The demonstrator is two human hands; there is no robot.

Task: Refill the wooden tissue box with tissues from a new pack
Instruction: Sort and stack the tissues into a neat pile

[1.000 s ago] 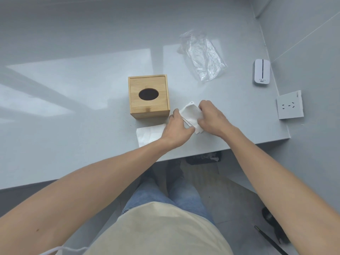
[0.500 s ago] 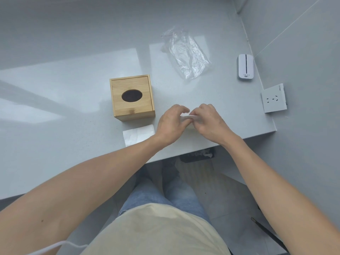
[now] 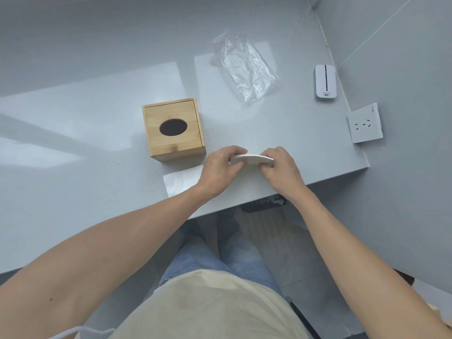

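We pinch the bowed white tissue stack between left hand and right hand; the square bamboo tissue box waits at ten o'clock, nearer our left.

Tissue box stands on the table; loose tissue lies just before it; plastic bag behind right; both hands hold tissue stack right of the box.

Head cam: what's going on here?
A person is refilling a wooden tissue box. The left hand and right hand each grip one end of a small stack of tissues just right of the box. The box is closed, its oval opening dark. Another tissue lies on the counter; an empty plastic wrapper sits behind.
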